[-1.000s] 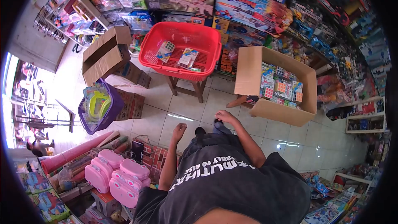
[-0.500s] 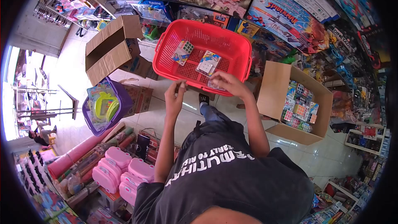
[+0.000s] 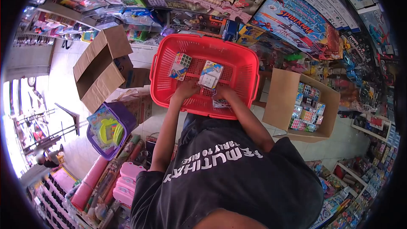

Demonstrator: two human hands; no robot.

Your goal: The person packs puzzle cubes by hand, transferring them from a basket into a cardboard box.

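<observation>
A red perforated plastic basket [image 3: 248, 70] stands before me, with both hands reaching inside. Two packaged puzzle cubes lie in it: one with a green and white face [image 3: 180, 65] at the left, and one with a white face [image 3: 210, 75] near the middle. My left hand [image 3: 187, 89] is bent beside the near corner of the white-faced one; its fingertips are partly hidden. Against the near wall, my right hand [image 3: 225, 93] has closed fingers on another packaged cube [image 3: 221, 103], mostly covered by the hand and wrist.
An open carton [image 3: 280, 97] of packaged puzzle cubes stands to the right. On the left are another open carton [image 3: 99, 70] and a purple basket [image 3: 131, 121] holding green toys. Boxed toys [image 3: 296, 21] line the far side; pink cases [image 3: 127, 184] sit near my left elbow.
Both hands have moved down into the red basket, the left from outside its near rim. My view has shifted, and the basket appears lower and closer to my body.
</observation>
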